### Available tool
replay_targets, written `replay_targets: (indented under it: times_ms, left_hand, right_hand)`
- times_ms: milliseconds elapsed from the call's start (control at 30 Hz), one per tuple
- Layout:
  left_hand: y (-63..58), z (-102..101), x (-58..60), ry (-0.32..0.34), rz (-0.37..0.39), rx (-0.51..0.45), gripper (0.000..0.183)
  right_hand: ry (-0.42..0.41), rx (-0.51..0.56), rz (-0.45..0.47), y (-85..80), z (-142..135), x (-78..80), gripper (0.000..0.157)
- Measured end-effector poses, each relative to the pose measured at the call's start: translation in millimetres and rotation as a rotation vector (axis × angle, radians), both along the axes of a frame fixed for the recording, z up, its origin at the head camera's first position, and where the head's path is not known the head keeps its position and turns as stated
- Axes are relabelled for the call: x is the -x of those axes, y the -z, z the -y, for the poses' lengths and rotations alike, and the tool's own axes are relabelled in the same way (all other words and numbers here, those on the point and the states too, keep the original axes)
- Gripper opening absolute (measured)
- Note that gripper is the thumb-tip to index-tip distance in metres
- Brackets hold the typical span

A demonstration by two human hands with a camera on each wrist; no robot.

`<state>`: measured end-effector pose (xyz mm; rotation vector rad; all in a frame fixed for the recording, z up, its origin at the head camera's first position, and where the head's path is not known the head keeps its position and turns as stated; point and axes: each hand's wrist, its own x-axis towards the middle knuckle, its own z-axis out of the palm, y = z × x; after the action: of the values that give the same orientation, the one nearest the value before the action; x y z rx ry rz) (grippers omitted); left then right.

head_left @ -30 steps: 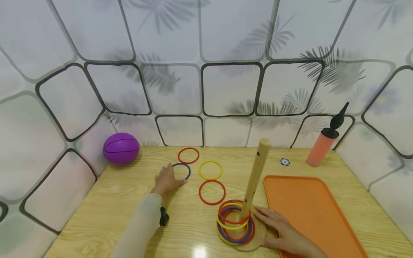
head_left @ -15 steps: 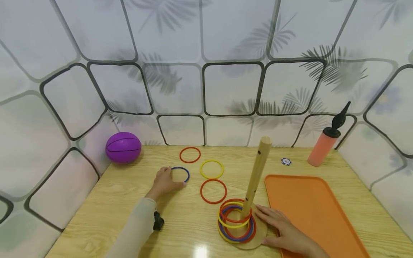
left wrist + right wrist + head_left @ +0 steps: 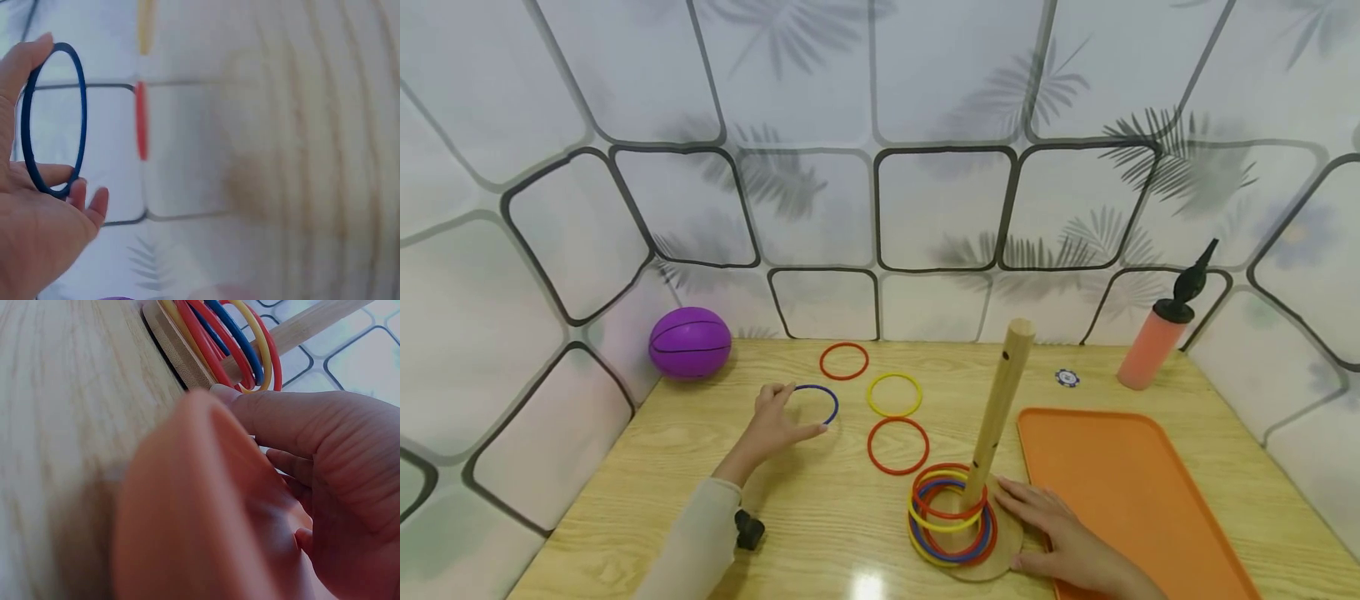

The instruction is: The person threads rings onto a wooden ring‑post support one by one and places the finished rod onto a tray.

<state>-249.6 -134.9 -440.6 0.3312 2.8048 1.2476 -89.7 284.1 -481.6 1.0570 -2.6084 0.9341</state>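
Note:
In the head view my left hand (image 3: pixel 775 425) pinches a blue ring (image 3: pixel 837 406) between thumb and fingers. The left wrist view shows that hand spanning the ring, thumb on one side and fingertips on the other. Several red, yellow and blue rings (image 3: pixel 912 517) lie loosely stacked around the foot of an upright wooden post (image 3: pixel 1000 400). My right hand (image 3: pixel 1060 533) rests against the right edge of the post's round wooden base (image 3: pixel 1011 550), fingers extended. Its thumb touches the base's edge in the right wrist view.
Two red rings and a yellow ring (image 3: pixel 919 396) lie on the wooden table (image 3: pixel 820 517). An orange tray (image 3: pixel 1097 467) sits beneath and beside my right hand. A purple ball (image 3: pixel 690 343), a poker chip (image 3: pixel 1067 378) and a pink hand pump (image 3: pixel 1152 346) stand further back.
My left hand has taken hold of the blue ring and moved slightly left and back towards me, drawing the ring away from the far red ring. The right hand stays at the base.

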Motion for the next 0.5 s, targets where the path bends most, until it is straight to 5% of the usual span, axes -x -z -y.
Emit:
replay_targets:
  times_ms: [300,500]
  left_hand:
    - [-39.3,-11.3,-28.6,0.185,-0.1,-0.128,0.093]
    - [-64.1,-25.6,-48.6,0.293,-0.287,-0.148,0.085]
  right_hand:
    - [0.005,0.001,-0.006,-2.3,1.1,-0.7,0.067]
    - [0.015,-0.007,0.048,-4.5,3.7,-2.3,0.068]
